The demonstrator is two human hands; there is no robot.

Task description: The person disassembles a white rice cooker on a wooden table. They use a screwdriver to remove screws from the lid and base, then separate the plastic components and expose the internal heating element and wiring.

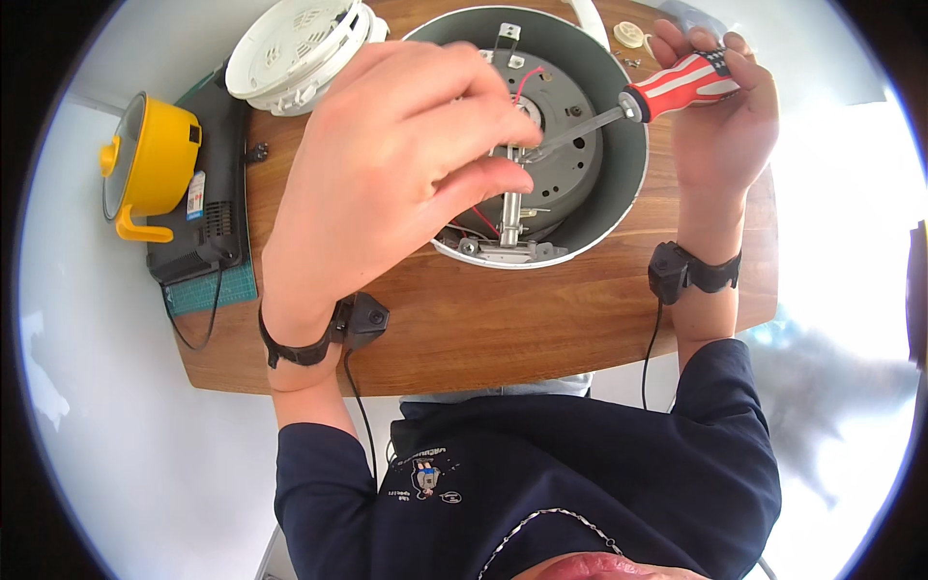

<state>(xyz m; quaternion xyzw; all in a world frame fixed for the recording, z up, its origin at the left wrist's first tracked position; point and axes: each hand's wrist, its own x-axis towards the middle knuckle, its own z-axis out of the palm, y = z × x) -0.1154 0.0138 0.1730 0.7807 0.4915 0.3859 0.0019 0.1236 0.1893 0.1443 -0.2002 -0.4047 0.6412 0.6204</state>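
Observation:
My right hand is closed on the handle of a screwdriver, which has red and white stripes and a dark end. Its metal shaft points left and down into a round grey appliance housing with a white rim. Over the housing's left side reaches my left hand, thumb and forefinger apart on either side of the screwdriver's tip; nothing clearly shows between them but the tip. Below the tip stands an upright metal bracket on the inner metal plate. Red wires run beside it, and my left hand hides part of the interior.
A white round plastic part lies at the far left of the wooden table. Farther left, a yellow pot rests on a black case over a green mat. A small cream disc and screws lie beyond the housing.

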